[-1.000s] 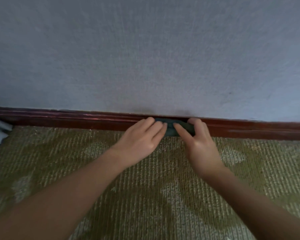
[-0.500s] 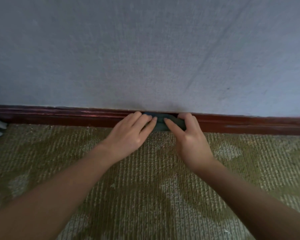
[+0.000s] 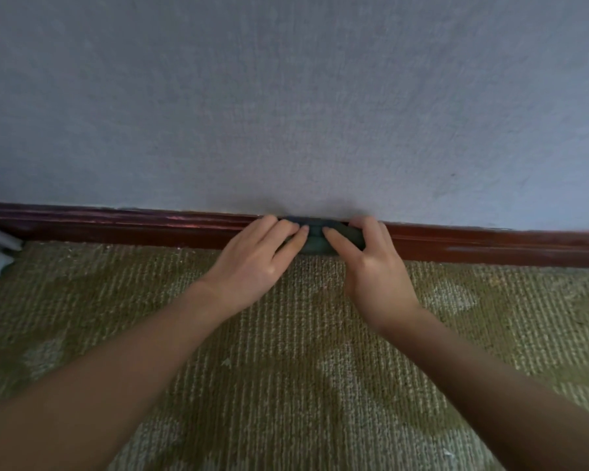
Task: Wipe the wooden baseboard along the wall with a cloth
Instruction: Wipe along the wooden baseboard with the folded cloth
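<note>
Head view: the dark green folded cloth (image 3: 315,241) lies against the reddish-brown wooden baseboard (image 3: 133,227), about mid-length. The left hand (image 3: 252,263) presses it with flat, straight fingers. The right hand (image 3: 371,270) curls round the cloth's right end. Recommendation: apply even pressure along the baseboard's face and top ledge, lifting the cloth clear of the olive ribbed carpet (image 3: 286,385) below.

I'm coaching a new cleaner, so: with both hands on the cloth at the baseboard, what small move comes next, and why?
Probably slide the cloth sideways along the baseboard. The left hand presses it and the right hand grips it against the wood, and long stretches run on both sides.
</note>
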A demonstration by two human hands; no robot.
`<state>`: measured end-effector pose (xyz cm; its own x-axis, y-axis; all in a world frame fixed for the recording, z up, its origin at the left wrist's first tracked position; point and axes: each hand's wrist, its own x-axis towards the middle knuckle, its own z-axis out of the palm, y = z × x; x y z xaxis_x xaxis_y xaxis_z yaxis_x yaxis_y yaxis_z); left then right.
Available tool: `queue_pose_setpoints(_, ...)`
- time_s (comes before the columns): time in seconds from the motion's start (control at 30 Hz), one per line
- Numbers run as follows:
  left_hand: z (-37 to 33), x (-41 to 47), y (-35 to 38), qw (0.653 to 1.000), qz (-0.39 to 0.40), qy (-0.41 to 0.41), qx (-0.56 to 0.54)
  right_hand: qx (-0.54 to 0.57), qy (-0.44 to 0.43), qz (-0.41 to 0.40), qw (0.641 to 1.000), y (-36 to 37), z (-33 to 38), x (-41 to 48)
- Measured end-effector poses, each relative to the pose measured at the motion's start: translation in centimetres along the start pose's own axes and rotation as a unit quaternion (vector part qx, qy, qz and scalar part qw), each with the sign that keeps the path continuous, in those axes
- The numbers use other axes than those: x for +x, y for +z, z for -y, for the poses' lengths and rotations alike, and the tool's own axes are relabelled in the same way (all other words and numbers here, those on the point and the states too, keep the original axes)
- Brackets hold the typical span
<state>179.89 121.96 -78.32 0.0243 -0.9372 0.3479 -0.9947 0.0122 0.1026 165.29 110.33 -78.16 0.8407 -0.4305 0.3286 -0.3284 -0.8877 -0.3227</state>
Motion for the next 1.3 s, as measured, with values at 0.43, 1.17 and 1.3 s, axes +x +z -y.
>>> queue_pose_setpoints(0.43,1.1,-1.4,-0.6,0.998,0.030,0.005,0.049,-0.013,-0.016,0.038,0.999,0.4,1.3,0.6)
queue_pose_setpoints(1.17,2.1,-2.2,-2.3,0.984,0.065,0.041,0.159,-0.021,-0.006,0.113,0.993,1.1,3.5,1.8)
queue_pose_setpoints(1.3,2.6,-2.9,-2.4,0.987,0.067,0.028,0.145,-0.033,-0.046,0.134,0.989,1.1,3.5,2.2)
